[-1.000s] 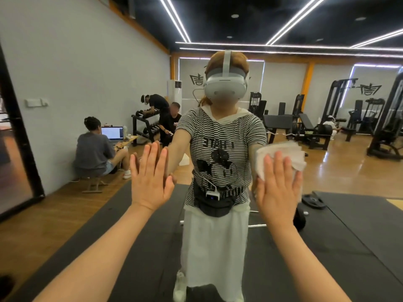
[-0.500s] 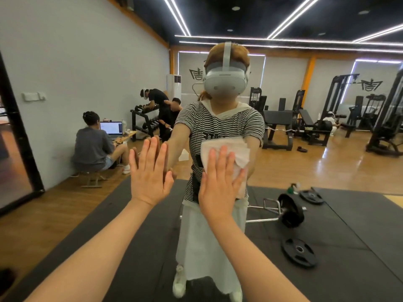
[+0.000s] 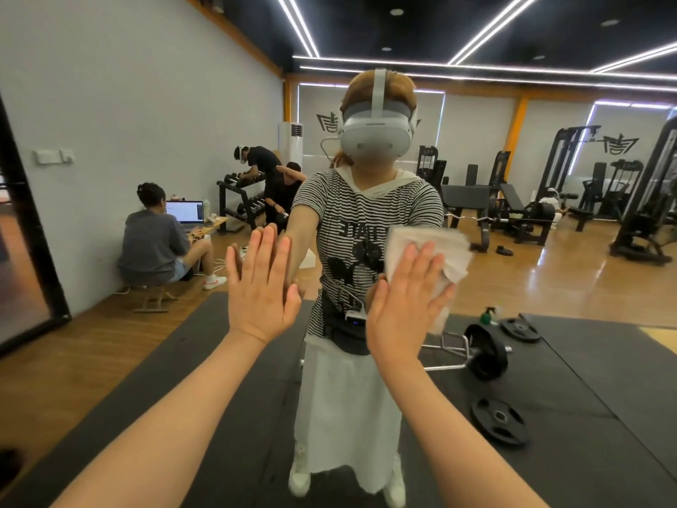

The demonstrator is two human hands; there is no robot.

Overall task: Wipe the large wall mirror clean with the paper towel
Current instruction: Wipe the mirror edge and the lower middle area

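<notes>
White paper towel under our flat right hand; left hand flat, steadying against mirror: press evenly, overlap strokes.

I see a gym, reflected in a big wall mirror. There are weight machines along the far wall, a bench, a rack of dumbbells at the left, and a barbell with loose plates lying on black floor mats. The rest of the floor is wood. Long light strips run over a black ceiling. A person sits low before a laptop near the grey wall.
</notes>
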